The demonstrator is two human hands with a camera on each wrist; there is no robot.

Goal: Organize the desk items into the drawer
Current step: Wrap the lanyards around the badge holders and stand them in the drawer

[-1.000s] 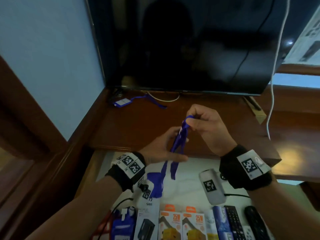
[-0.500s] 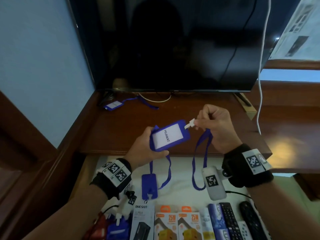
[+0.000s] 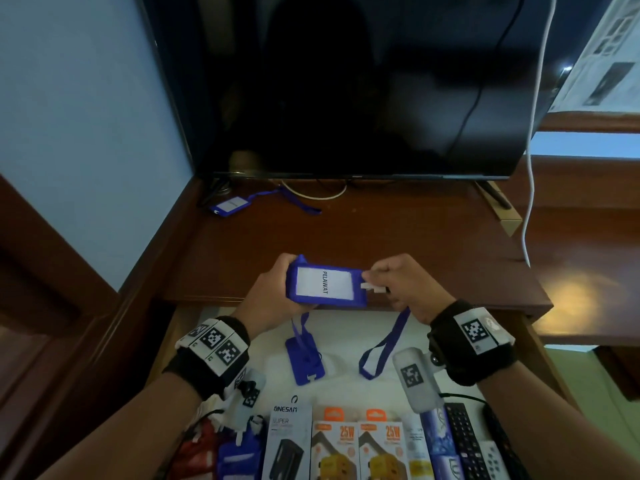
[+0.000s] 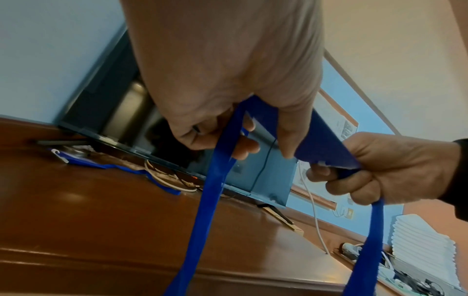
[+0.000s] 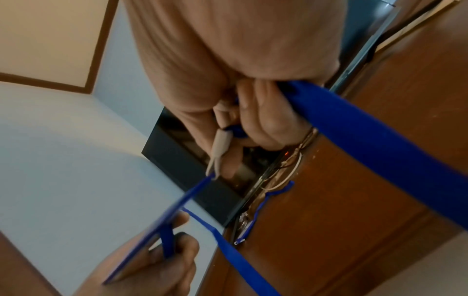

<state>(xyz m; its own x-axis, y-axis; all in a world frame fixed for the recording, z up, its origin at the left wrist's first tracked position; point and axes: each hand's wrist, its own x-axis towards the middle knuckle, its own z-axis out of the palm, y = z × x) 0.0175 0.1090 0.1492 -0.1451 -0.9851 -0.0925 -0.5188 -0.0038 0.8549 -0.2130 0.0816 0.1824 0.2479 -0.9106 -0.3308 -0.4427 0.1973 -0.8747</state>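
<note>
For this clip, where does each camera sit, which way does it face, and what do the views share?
Head: on the head, looking forward and down; both hands hold the badge holder over the open drawer.
Left wrist: under the left hand, facing the TV.
Right wrist: under the right hand, facing the wall corner.
Shared: all show the badge holder and its lanyard.

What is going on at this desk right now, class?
A person is tidying desk items into an open drawer. The left hand holds a blue badge holder with a card reading PELAWAT, while the right hand pinches the white clip at its edge, the blue lanyard hanging below. Boxes, remotes and another blue holder already lie in the drawer. A second badge holder sits on the desk near the monitor.
</note>
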